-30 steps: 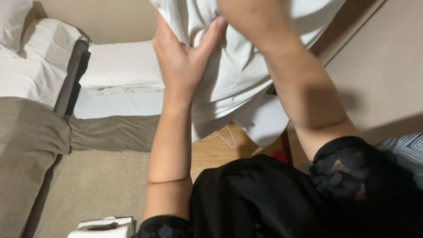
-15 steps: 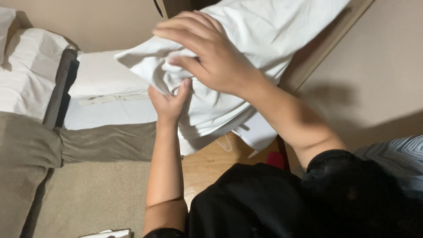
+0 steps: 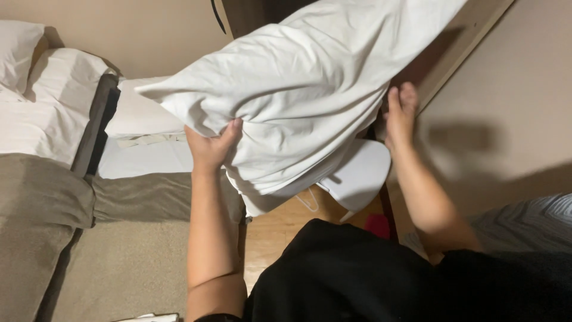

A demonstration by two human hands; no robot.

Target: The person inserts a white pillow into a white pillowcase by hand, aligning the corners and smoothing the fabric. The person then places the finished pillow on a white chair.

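**Pillow in both hands, held up over the gap by the bed**

- Pillow (image 3: 298,101): white, in a white case, creased and puffed. It hangs in the air, tilted, high end toward the upper right, low corner pointing left over the bed. It rests on nothing.
- Left hand (image 3: 211,146): fingers curled up into the pillow's lower edge, thumb in front, pinching fabric. Firm grip by the look of it.
- Right hand (image 3: 400,113): pressed flat against the pillow's right side, fingers straight and together. Supporting more than gripping; can't tell if the fingertips catch any cloth, the far side is hidden.
- Case looks fully pulled over the filling on the sides that show. The open end is not in view, so I can't confirm it's tucked or closed.
- Bed (image 3: 53,226) on the left: grey-brown cover spread over it, white sheet (image 3: 143,158) showing at the head end, another white pillow (image 3: 18,50) already lying at the top left.
- White seat-like thing (image 3: 357,173) below the pillow, wooden floor (image 3: 277,229) under it.

Judgement: bed largely made, one pillow already down. This pillow is not yet set on the bed, which looks like most of what's left.
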